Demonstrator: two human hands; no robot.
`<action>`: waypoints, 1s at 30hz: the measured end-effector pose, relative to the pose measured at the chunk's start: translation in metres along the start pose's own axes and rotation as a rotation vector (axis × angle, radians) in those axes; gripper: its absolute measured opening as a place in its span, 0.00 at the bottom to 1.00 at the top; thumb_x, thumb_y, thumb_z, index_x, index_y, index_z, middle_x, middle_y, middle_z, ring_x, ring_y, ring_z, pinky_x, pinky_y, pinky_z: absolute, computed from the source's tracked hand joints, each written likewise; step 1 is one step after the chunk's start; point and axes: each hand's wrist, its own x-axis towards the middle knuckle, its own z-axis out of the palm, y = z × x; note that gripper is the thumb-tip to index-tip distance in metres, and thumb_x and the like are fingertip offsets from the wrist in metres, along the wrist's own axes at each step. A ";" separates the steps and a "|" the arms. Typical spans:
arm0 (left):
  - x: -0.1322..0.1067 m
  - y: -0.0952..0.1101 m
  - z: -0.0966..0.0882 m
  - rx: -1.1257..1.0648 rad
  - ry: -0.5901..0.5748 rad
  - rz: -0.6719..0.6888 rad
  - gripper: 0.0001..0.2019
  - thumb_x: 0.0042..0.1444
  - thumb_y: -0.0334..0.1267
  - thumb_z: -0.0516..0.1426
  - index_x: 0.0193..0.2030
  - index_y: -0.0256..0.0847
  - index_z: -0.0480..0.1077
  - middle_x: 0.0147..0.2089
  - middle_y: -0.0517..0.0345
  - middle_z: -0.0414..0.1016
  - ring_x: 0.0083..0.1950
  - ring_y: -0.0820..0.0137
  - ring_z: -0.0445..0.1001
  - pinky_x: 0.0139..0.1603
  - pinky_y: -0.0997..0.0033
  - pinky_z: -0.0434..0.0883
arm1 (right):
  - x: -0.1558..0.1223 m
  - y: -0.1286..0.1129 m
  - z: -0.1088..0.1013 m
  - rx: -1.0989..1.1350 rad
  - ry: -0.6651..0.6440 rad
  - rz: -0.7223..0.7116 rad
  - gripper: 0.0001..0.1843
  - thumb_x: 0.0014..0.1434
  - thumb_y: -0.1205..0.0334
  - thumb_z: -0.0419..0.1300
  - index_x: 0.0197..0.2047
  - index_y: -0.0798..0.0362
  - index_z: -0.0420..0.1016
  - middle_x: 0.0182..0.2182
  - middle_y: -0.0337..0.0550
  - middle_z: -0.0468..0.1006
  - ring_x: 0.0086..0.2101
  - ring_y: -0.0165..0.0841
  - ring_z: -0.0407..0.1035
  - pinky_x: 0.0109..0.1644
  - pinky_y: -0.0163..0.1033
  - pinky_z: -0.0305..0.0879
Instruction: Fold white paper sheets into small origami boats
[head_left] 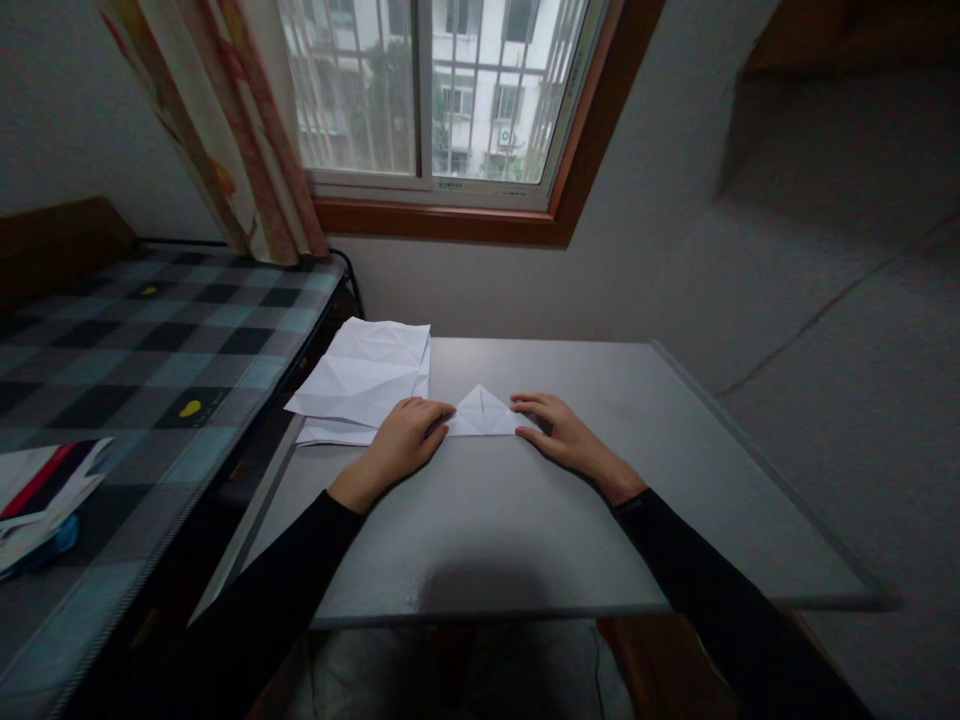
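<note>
From my remote station I record a folded white paper (482,413), triangular in outline, lying flat on the grey surface (525,520) near its far middle. The left hand (405,440) rests with fingers curled on the paper's left corner; its grip is pressing down, not clenched around anything. The right hand (559,430) lies flat with fingers extended, fingertips touching the paper's right corner, grip released. Both forearms wear black sleeves.

A stack of creased white sheets (364,380) sits at the surface's far left corner, just beside the left hand and overhanging the edge. No container is in view (nothing holds the sheets). A bed with a checked cover (150,340) stands to the left, below the window (427,90).
</note>
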 end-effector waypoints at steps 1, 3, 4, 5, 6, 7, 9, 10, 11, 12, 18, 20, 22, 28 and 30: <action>0.000 0.000 0.001 -0.028 0.004 -0.012 0.14 0.71 0.34 0.58 0.61 0.44 0.76 0.57 0.49 0.86 0.59 0.54 0.83 0.66 0.46 0.75 | 0.000 0.000 0.000 0.012 0.000 -0.003 0.18 0.72 0.55 0.68 0.63 0.45 0.83 0.65 0.54 0.82 0.63 0.50 0.77 0.70 0.65 0.72; 0.000 -0.001 0.003 -0.077 0.006 -0.034 0.15 0.69 0.34 0.60 0.61 0.45 0.75 0.57 0.49 0.86 0.59 0.54 0.84 0.66 0.46 0.76 | 0.001 -0.001 -0.001 0.041 0.000 -0.007 0.18 0.72 0.56 0.68 0.63 0.45 0.82 0.64 0.54 0.82 0.62 0.49 0.77 0.69 0.64 0.72; 0.000 -0.001 0.003 -0.097 0.005 -0.042 0.15 0.69 0.34 0.60 0.60 0.45 0.75 0.57 0.49 0.86 0.59 0.54 0.84 0.67 0.46 0.76 | 0.001 -0.002 -0.001 0.054 0.000 -0.007 0.18 0.72 0.56 0.68 0.63 0.45 0.82 0.63 0.54 0.83 0.62 0.49 0.77 0.69 0.64 0.72; 0.000 -0.001 0.004 -0.114 0.005 -0.045 0.15 0.68 0.34 0.60 0.60 0.45 0.74 0.57 0.50 0.86 0.59 0.54 0.84 0.67 0.45 0.76 | 0.001 -0.003 -0.002 0.066 0.000 -0.005 0.18 0.72 0.56 0.68 0.63 0.46 0.82 0.61 0.53 0.84 0.61 0.49 0.78 0.69 0.63 0.73; 0.000 -0.001 0.005 -0.130 0.008 -0.045 0.16 0.67 0.33 0.61 0.60 0.46 0.74 0.58 0.50 0.86 0.60 0.54 0.84 0.68 0.45 0.76 | 0.001 -0.005 -0.002 0.074 0.001 -0.001 0.18 0.72 0.57 0.68 0.63 0.46 0.81 0.59 0.53 0.85 0.60 0.49 0.78 0.68 0.62 0.74; 0.000 -0.001 0.005 -0.148 0.013 -0.043 0.16 0.67 0.33 0.61 0.61 0.46 0.73 0.58 0.50 0.85 0.60 0.55 0.83 0.69 0.45 0.76 | 0.001 -0.006 -0.003 0.080 0.004 0.007 0.18 0.72 0.57 0.68 0.63 0.46 0.81 0.57 0.52 0.86 0.59 0.48 0.79 0.67 0.62 0.74; 0.000 -0.002 0.008 -0.189 0.026 -0.029 0.18 0.66 0.31 0.60 0.62 0.46 0.72 0.60 0.48 0.84 0.62 0.55 0.83 0.70 0.46 0.76 | 0.000 -0.007 -0.003 0.084 0.013 0.031 0.17 0.71 0.58 0.69 0.62 0.46 0.81 0.55 0.51 0.86 0.57 0.48 0.79 0.67 0.60 0.75; -0.001 -0.002 0.009 -0.205 0.033 -0.019 0.20 0.66 0.31 0.60 0.63 0.45 0.72 0.63 0.46 0.83 0.65 0.55 0.82 0.70 0.46 0.76 | -0.001 -0.007 -0.003 0.089 0.018 0.045 0.17 0.71 0.59 0.69 0.61 0.46 0.81 0.55 0.51 0.86 0.57 0.47 0.80 0.67 0.59 0.75; -0.002 -0.002 0.010 -0.213 0.037 -0.010 0.21 0.66 0.31 0.59 0.65 0.45 0.71 0.66 0.44 0.81 0.67 0.55 0.81 0.72 0.46 0.75 | -0.001 -0.007 -0.003 0.098 0.022 0.061 0.16 0.70 0.59 0.69 0.60 0.46 0.81 0.55 0.50 0.85 0.57 0.47 0.80 0.67 0.58 0.75; -0.003 -0.002 0.011 -0.211 0.036 -0.006 0.23 0.67 0.31 0.59 0.67 0.45 0.69 0.69 0.42 0.79 0.70 0.54 0.79 0.74 0.44 0.73 | -0.002 -0.006 -0.002 0.108 0.025 0.079 0.16 0.69 0.60 0.69 0.60 0.47 0.81 0.55 0.50 0.85 0.57 0.46 0.80 0.67 0.58 0.75; -0.003 0.003 0.006 -0.163 -0.050 -0.021 0.22 0.69 0.33 0.57 0.69 0.46 0.69 0.68 0.46 0.81 0.71 0.53 0.78 0.82 0.34 0.62 | -0.003 0.000 0.002 0.117 0.063 0.125 0.19 0.67 0.60 0.70 0.60 0.48 0.80 0.55 0.51 0.85 0.56 0.47 0.80 0.65 0.57 0.77; -0.002 0.006 0.002 -0.148 -0.063 0.002 0.19 0.70 0.33 0.56 0.65 0.47 0.73 0.67 0.47 0.81 0.70 0.54 0.79 0.81 0.36 0.64 | -0.003 0.001 0.003 0.084 0.090 0.136 0.19 0.66 0.59 0.70 0.60 0.48 0.81 0.54 0.51 0.85 0.54 0.48 0.80 0.62 0.56 0.78; -0.001 0.008 0.001 -0.130 -0.065 0.020 0.17 0.71 0.33 0.56 0.63 0.46 0.74 0.66 0.46 0.81 0.69 0.54 0.79 0.79 0.38 0.65 | -0.003 0.001 0.003 0.027 0.116 0.160 0.20 0.66 0.57 0.72 0.60 0.48 0.82 0.51 0.51 0.86 0.49 0.48 0.81 0.56 0.55 0.81; -0.002 0.005 0.004 -0.053 -0.075 0.010 0.18 0.72 0.35 0.55 0.66 0.45 0.76 0.71 0.44 0.78 0.72 0.51 0.76 0.81 0.33 0.62 | -0.002 -0.007 0.002 -0.248 0.090 0.072 0.15 0.73 0.57 0.67 0.60 0.46 0.85 0.51 0.49 0.90 0.49 0.48 0.84 0.70 0.64 0.73; -0.003 0.003 0.004 -0.023 -0.086 0.007 0.19 0.73 0.36 0.55 0.66 0.45 0.77 0.73 0.45 0.77 0.74 0.51 0.75 0.82 0.34 0.61 | -0.001 -0.011 0.002 -0.315 0.027 0.009 0.17 0.77 0.60 0.61 0.63 0.46 0.84 0.56 0.50 0.89 0.55 0.48 0.84 0.74 0.64 0.70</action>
